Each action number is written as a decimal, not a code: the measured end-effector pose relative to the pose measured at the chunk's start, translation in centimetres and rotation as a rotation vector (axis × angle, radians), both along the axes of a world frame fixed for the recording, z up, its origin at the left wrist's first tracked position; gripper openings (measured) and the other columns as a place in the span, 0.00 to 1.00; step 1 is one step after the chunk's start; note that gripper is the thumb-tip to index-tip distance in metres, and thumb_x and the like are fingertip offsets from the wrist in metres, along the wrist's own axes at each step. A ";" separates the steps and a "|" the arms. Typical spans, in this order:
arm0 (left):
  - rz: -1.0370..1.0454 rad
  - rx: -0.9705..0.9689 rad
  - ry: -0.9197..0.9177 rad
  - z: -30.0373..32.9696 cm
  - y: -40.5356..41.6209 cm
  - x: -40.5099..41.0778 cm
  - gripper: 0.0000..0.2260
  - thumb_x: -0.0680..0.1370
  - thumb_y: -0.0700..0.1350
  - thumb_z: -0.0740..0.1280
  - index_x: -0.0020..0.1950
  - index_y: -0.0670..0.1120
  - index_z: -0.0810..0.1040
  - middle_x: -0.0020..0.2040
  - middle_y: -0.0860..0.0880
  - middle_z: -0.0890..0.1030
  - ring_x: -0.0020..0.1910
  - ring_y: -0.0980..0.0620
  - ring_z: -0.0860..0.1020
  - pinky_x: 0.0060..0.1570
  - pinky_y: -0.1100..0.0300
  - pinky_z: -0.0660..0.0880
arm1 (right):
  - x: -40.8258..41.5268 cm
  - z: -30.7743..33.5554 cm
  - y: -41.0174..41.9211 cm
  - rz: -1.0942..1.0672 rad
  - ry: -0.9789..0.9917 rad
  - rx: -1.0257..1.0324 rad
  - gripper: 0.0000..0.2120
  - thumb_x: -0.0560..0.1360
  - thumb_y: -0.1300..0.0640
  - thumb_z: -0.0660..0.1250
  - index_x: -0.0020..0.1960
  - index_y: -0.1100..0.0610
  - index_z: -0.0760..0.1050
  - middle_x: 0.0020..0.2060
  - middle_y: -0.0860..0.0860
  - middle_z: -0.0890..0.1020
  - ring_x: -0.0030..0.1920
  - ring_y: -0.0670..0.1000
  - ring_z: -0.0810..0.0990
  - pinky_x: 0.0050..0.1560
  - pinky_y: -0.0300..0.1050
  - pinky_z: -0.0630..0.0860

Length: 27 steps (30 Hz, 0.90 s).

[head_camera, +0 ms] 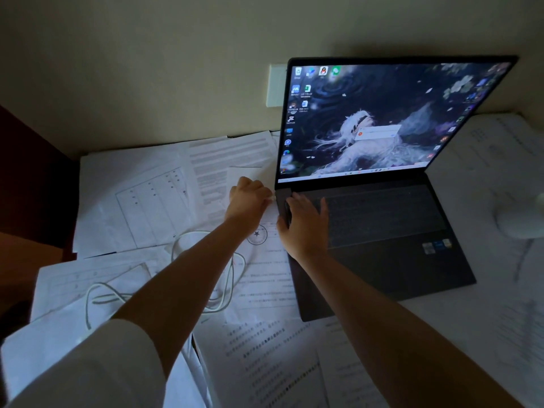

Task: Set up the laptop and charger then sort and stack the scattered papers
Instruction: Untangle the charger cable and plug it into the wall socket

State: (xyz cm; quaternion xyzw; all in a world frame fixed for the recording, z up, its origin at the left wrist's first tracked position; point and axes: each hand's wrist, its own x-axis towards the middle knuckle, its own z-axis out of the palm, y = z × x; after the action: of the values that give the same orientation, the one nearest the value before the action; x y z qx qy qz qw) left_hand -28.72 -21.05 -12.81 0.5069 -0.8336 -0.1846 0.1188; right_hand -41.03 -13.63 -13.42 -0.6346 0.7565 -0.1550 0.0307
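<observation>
The left hand [248,198] hides the plug, the arm covers part of the cable [182,245], and the papers' [153,198] print is too blurred to read.

Both arms reach forward toward the laptop [374,207]. The left hand [248,200] is just beside the laptop's left edge, near the hinge, with curled fingers that pinch a small white plug [272,198]. The right hand [304,223] lies flat on the laptop's left rear corner, fingers straight and spread, thumb over the edge. The left arm wears a white sleeve [88,366].
</observation>
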 end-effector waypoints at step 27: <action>-0.116 0.121 -0.097 1.2 -0.8 -0.8 0.12 0.82 0.45 0.59 0.56 0.41 0.80 0.51 0.43 0.77 0.53 0.46 0.75 0.52 0.56 0.72 | -1.2 0.6 0.1 0.102 0.067 -0.012 0.21 0.68 0.52 0.69 0.59 0.60 0.78 0.60 0.56 0.80 0.63 0.53 0.77 0.72 0.60 0.51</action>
State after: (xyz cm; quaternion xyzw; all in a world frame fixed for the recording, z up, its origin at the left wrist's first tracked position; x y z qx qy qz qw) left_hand -29.49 -21.87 -11.61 0.4724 -0.8535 -0.2166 0.0366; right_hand -42.19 -13.50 -12.84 -0.6772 0.7230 -0.1363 0.0094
